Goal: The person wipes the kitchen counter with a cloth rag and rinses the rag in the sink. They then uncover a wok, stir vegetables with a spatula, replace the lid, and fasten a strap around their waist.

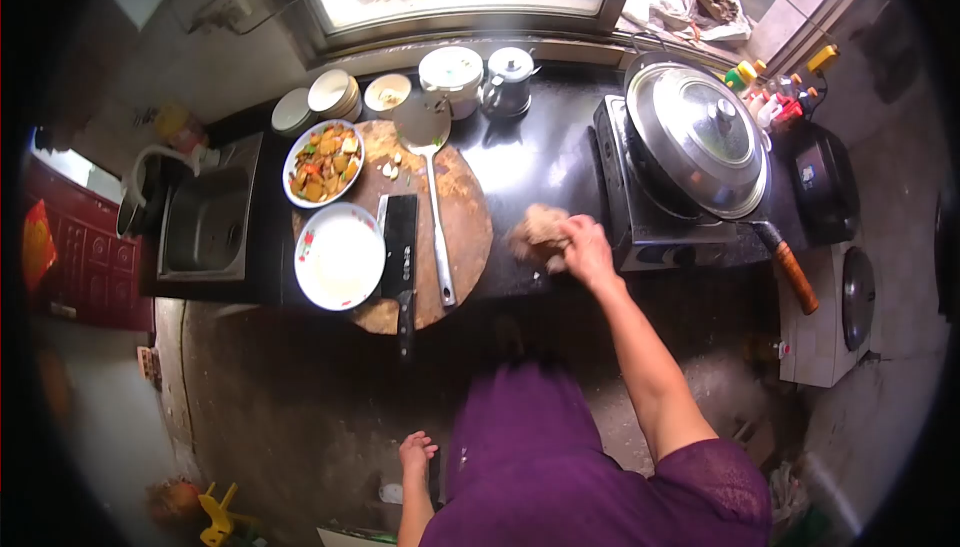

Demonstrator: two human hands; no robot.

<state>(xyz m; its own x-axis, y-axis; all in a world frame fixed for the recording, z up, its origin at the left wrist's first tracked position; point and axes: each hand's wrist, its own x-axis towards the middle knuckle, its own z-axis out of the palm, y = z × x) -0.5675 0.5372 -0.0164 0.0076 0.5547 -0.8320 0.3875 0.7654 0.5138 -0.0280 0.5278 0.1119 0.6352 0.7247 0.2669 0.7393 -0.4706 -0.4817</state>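
My right hand grips a crumpled brown rag against the black countertop, between the round chopping board and the stove. A small white bit lies just under the rag. Down at my left side hangs my left hand, its fingers loosely curled and apart with nothing in them. On the wooden chopping board lie a cleaver and a long-handled metal spatula. A bowl of cooked food and a white bowl stand at the board's left edge.
A lidded wok sits on the gas stove, its wooden handle jutting past the counter edge. Stacked bowls, a white pot and a metal kettle line the back. At far left is a sink.
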